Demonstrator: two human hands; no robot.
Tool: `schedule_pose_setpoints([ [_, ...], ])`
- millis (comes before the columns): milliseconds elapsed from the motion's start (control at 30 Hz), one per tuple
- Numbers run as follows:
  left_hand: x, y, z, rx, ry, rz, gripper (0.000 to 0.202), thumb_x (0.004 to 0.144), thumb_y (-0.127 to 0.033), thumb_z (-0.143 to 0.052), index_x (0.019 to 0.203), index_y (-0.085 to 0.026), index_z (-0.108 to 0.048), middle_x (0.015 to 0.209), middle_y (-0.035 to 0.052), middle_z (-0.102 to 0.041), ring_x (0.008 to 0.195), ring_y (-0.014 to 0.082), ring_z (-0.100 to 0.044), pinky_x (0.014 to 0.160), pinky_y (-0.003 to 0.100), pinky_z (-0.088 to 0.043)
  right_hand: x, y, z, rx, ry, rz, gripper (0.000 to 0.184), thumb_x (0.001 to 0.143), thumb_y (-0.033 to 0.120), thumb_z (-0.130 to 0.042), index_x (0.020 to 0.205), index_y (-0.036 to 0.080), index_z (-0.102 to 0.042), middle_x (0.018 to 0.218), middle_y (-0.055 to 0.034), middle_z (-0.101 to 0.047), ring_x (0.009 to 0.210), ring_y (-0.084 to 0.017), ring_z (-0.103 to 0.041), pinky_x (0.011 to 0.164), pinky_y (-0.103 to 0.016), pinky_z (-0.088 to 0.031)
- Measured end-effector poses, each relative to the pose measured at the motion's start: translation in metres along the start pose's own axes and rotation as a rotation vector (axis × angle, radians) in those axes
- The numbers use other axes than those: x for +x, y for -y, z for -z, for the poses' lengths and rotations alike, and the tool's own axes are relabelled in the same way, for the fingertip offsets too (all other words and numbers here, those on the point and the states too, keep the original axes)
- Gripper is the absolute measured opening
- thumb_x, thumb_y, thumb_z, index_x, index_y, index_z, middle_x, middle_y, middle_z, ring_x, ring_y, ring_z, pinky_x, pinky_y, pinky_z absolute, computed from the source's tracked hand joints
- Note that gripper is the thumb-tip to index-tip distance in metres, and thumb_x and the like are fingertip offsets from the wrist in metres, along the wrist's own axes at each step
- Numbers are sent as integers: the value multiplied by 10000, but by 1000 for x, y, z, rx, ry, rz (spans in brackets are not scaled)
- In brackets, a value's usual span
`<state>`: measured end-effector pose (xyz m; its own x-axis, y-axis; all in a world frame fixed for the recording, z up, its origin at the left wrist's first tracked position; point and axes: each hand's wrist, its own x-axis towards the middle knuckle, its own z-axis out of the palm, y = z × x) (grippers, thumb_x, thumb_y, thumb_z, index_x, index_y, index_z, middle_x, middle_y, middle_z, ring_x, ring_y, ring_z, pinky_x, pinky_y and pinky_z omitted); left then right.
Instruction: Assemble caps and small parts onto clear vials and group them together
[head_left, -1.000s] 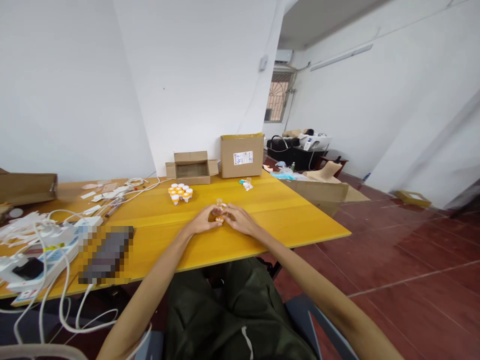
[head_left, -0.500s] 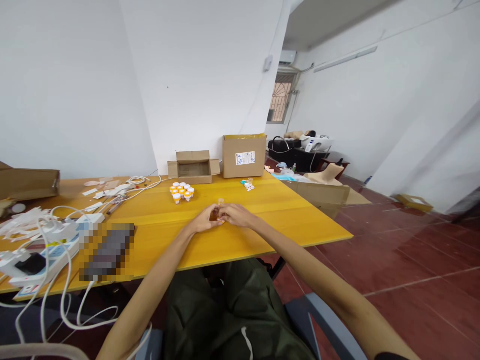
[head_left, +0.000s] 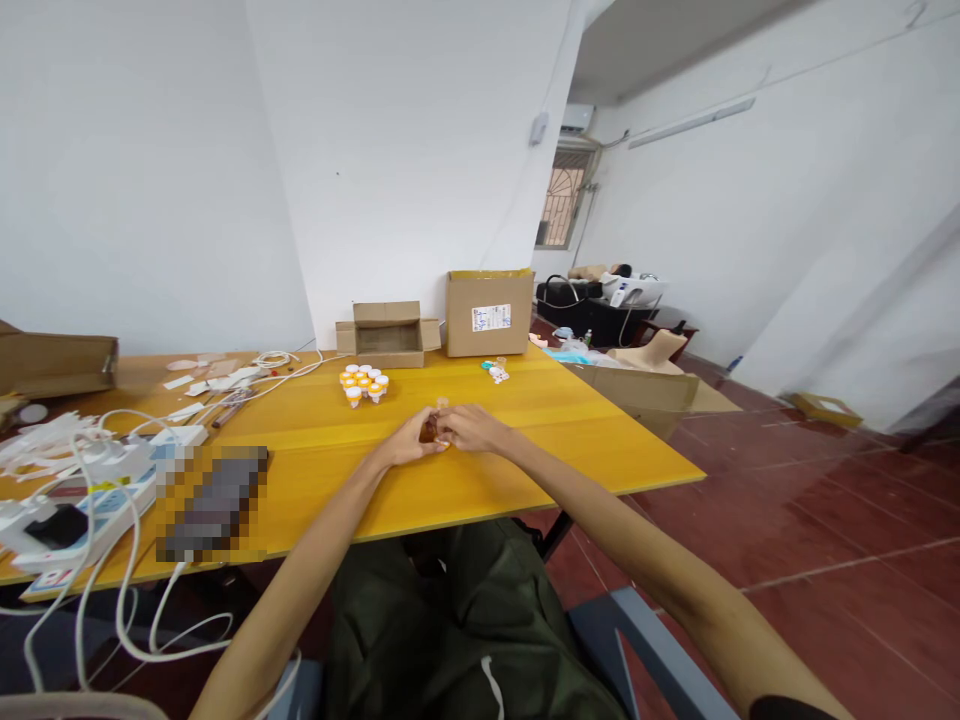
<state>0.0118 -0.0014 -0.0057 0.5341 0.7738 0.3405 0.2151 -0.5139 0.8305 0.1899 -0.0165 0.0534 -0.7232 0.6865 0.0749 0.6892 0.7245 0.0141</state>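
Note:
My left hand (head_left: pixel 406 443) and my right hand (head_left: pixel 469 429) meet at the middle of the yellow table (head_left: pixel 525 420), fingers pinched together round a small amber vial (head_left: pixel 430 430). A clear tip of the vial (head_left: pixel 442 403) sticks up above my fingers. Both hands rest on or just above the tabletop. Behind them, a cluster of several small vials with orange and white caps (head_left: pixel 364 383) stands on the table. A few more small items (head_left: pixel 495 371) lie further right.
Two cardboard boxes stand at the table's back edge, an open low one (head_left: pixel 387 335) and a taller closed one (head_left: pixel 488 312). White cables and power strips (head_left: pixel 82 470) crowd the left side. Another flat box (head_left: pixel 645 385) sits beside the table's right edge, above the red tiled floor.
My hands have drawn closer together round the vial, and an orange cap seen below my fingers a second ago is now hidden. The view shifted slightly.

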Motion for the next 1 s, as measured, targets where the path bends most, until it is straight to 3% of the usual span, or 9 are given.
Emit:
schedule_pose_setpoints([
  [400, 0, 2, -1, -17, 13, -5, 490, 718, -385, -787, 1100, -186, -555, 1076, 67, -658, 965, 211, -626, 903, 374, -496, 1, 6, 8, -64, 52, -11, 209, 915, 166, -513, 971, 187, -713, 1117, -99, -706, 925, -207, -653, 628, -263, -376],
  [667, 0, 4, -1, -57, 17, -2, 587, 718, -397, -801, 1200, -193, -534, 1103, 71, -655, 969, 202, -634, 906, 366, -500, 3, 5, 5, -109, 54, -5, 209, 933, 195, -505, 996, 181, -704, 1124, -111, -698, 929, -215, -656, 632, -268, -392],
  [1000, 0, 1, -1, -72, 35, 5, 582, 720, -388, -792, 1199, -204, -517, 1056, 53, -654, 938, 196, -647, 876, 363, -519, 7, 2, -1, -159, 41, 19, 208, 937, 232, -514, 987, 172, -706, 1141, -129, -695, 926, -227, -677, 672, -276, -457],
])
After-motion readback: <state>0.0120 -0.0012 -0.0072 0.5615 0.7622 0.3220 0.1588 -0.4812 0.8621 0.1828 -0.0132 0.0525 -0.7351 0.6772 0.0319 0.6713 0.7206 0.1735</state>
